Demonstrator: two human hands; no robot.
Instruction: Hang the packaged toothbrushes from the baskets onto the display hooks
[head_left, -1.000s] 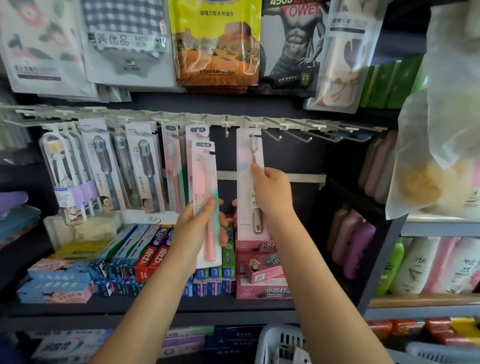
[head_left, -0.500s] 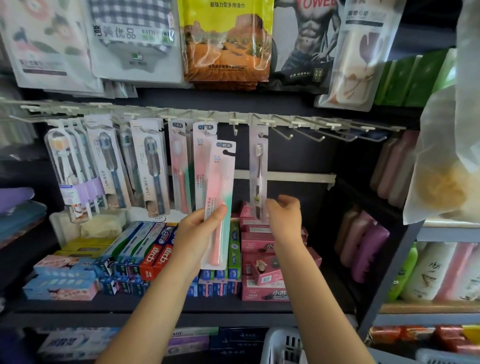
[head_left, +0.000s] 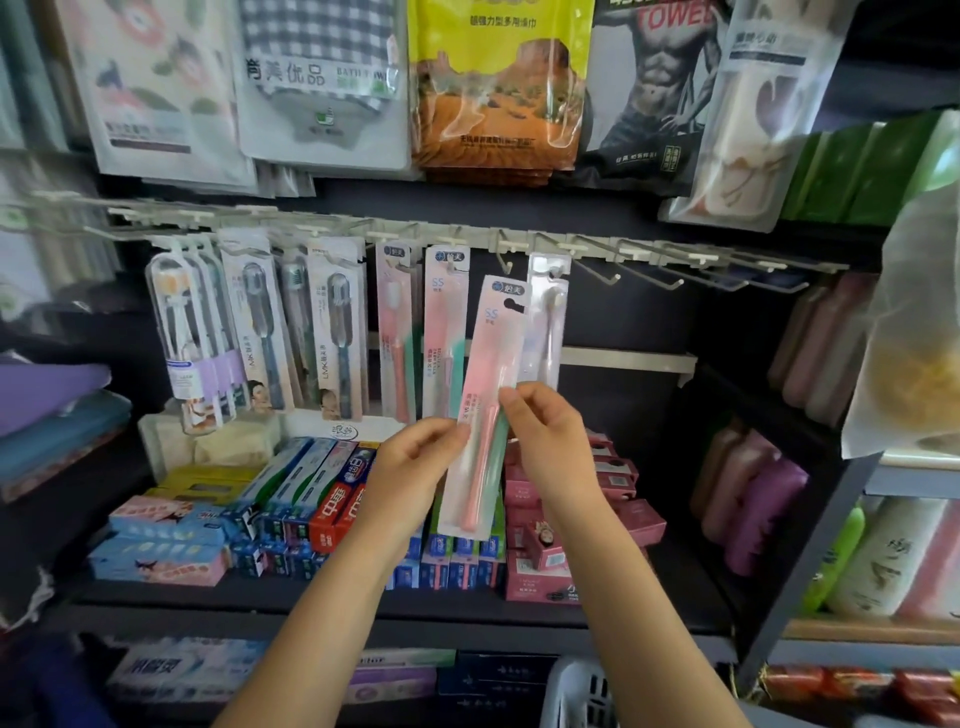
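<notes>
A pink toothbrush pack (head_left: 485, 410) is pinched by the fingers of both the left hand (head_left: 415, 475) and the right hand (head_left: 550, 441), below the hook rail (head_left: 597, 248). Half a second earlier, only the left hand held it. The basket (head_left: 579, 693) is cut off, its contents hidden.

toothpaste boxes (head_left: 322, 499), hanging towel packs (head_left: 498, 83), bottles (head_left: 758, 499)

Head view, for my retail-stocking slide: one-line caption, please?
Both hands, left hand and right hand, hold a pink toothbrush pack below the display hooks.
</notes>
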